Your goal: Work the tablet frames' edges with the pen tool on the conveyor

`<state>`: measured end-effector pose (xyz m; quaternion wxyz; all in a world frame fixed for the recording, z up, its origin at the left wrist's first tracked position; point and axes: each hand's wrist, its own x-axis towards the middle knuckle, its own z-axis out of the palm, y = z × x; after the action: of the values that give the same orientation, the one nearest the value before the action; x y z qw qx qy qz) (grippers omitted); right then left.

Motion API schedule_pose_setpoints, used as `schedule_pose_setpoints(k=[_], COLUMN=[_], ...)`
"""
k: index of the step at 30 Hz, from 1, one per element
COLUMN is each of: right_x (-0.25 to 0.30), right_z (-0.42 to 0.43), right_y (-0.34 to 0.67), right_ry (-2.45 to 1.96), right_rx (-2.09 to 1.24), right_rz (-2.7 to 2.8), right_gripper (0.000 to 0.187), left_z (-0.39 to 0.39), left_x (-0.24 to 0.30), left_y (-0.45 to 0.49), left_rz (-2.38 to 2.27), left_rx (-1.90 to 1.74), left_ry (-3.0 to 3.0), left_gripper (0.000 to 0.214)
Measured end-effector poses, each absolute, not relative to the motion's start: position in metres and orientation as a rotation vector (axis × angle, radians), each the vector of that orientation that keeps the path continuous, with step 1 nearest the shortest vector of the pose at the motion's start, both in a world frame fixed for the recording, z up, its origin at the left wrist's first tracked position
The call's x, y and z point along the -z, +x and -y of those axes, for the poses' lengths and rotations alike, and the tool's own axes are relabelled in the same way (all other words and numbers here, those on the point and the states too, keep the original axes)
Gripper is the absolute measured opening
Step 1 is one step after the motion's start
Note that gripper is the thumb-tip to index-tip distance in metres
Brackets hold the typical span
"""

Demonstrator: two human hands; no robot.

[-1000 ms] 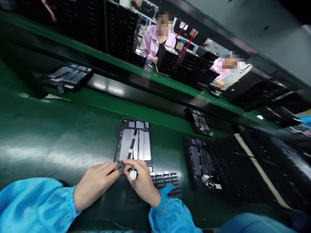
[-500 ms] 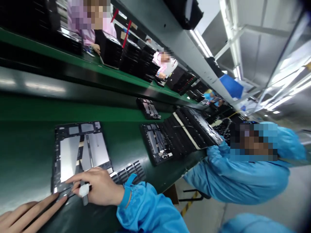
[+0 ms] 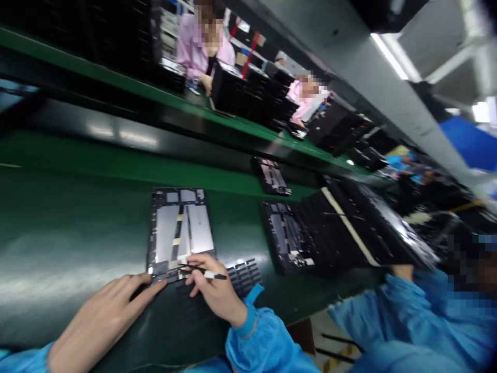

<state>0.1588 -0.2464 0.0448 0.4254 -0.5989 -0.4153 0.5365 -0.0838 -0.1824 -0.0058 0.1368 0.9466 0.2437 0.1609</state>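
An opened tablet body (image 3: 179,233) with silver battery cells lies flat on the green bench in front of me. My left hand (image 3: 104,316) rests with its fingers stretched out, the fingertips touching the tablet's near left corner. My right hand (image 3: 215,290) is closed around thin black tweezers with a white band (image 3: 202,272), whose tip lies over the tablet's near edge. A sheet of small dark parts (image 3: 244,274) lies just right of that hand.
Another opened tablet (image 3: 289,238) and a row of black trays (image 3: 349,228) lie to the right, where a person in blue (image 3: 407,311) leans in. A third tablet (image 3: 272,176) sits farther back. People in pink work behind stacked black trays (image 3: 248,98).
The view has swung back to the left, so the tablet sits nearer the middle. My right hand has turned the tweezers to lie sideways. My left hand is more in view.
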Motion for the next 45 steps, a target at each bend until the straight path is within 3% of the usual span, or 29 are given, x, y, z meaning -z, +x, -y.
schedule_pose_setpoints(k=[5, 11, 24, 35, 39, 45], right_x=[-0.032, -0.036, -0.036, -0.034, -0.037, -0.041], right_z=[0.253, 0.252, 0.256, 0.257, 0.256, 0.259], right_y=[0.153, 0.151, 0.162, 0.152, 0.150, 0.162], right_ry=[-1.621, -1.673, -1.696, -1.546, -1.592, -1.588], right_rx=[-1.364, -1.364, -1.307, -1.242, -1.396, -1.525], right_rz=[1.015, 1.185, 1.032, 1.444, 1.248, 0.745], right_gripper=[0.044, 0.039, 0.052, 0.026, 0.036, 0.060], left_z=[0.184, 0.188, 0.185, 0.177, 0.189, 0.206], left_x=[-0.014, -0.011, -0.004, -0.008, -0.014, -0.024], left_y=[-0.073, -0.074, -0.083, -0.080, -0.073, -0.089], left_rz=[-0.709, -0.716, -0.691, -0.620, -0.425, -0.394], left_rx=[-0.514, -0.503, -0.548, -0.670, -0.729, -0.479], left_ry=[2.766, 2.760, 2.697, 2.670, 2.733, 2.802], left_gripper=[0.046, 0.045, 0.049, 0.033, 0.035, 0.042])
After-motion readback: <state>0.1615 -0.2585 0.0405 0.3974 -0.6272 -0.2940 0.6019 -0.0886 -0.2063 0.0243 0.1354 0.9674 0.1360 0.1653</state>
